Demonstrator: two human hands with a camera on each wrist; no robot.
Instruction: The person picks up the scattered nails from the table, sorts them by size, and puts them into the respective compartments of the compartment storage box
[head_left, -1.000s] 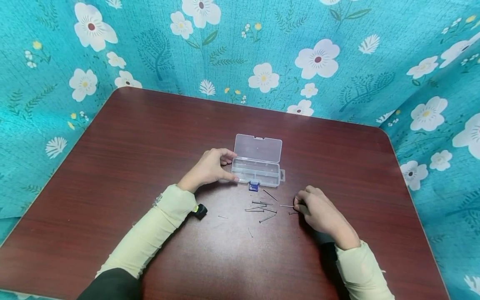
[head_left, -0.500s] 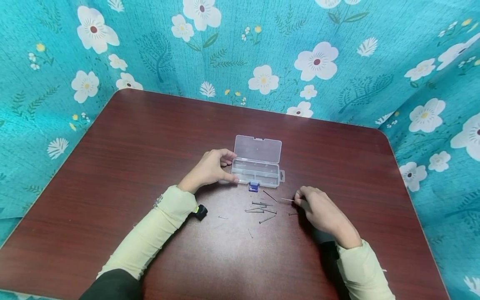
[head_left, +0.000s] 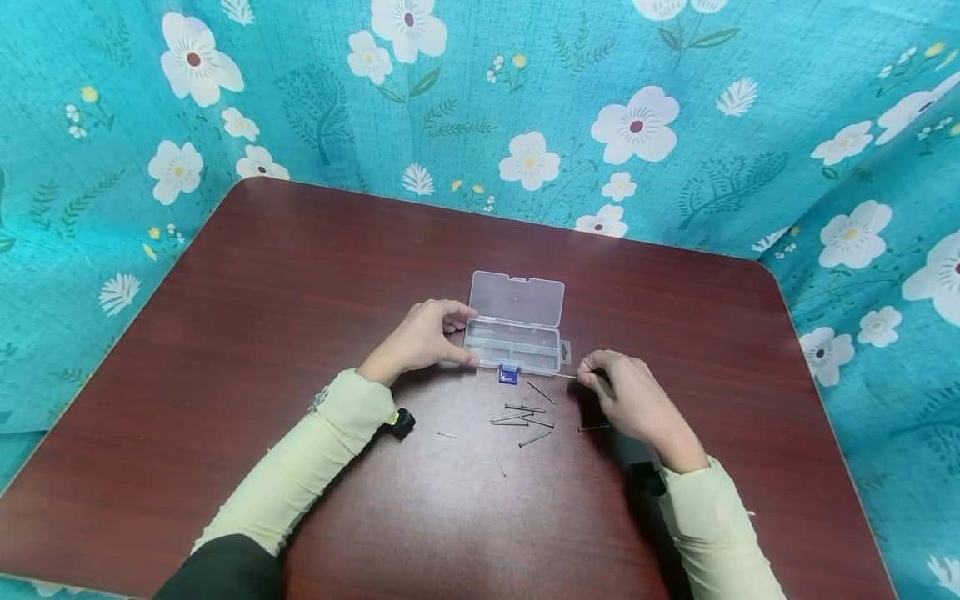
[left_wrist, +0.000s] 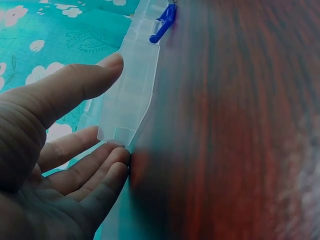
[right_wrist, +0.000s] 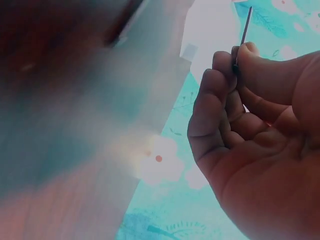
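A small clear plastic box point(head_left: 534, 360) with inner compartments lies on the table, its lid point(head_left: 517, 297) raised at the back. My left hand point(head_left: 423, 336) holds the box's left end, thumb at the front corner and fingers at the back. In the left wrist view the thumb lies along the box wall point(left_wrist: 132, 85). Just right of the box, my right hand point(head_left: 636, 402) pinches a thin nail point(right_wrist: 246, 26) between thumb and fingertips. The nail points left, close to the box's front right corner; whether they touch I cannot tell. A blue latch point(head_left: 508, 374) hangs at the box's front.
Several loose nails point(head_left: 519, 417) lie in front of the box, with one nail point(head_left: 592, 428) apart near the right wrist. Two thinner ones lie nearer the front. A flowered curtain point(head_left: 450, 108) surrounds the brown table point(head_left: 337, 242).
My right hand has lifted the nail from the table and brought it up and left toward the box. The left hand has stayed at the box's left end.
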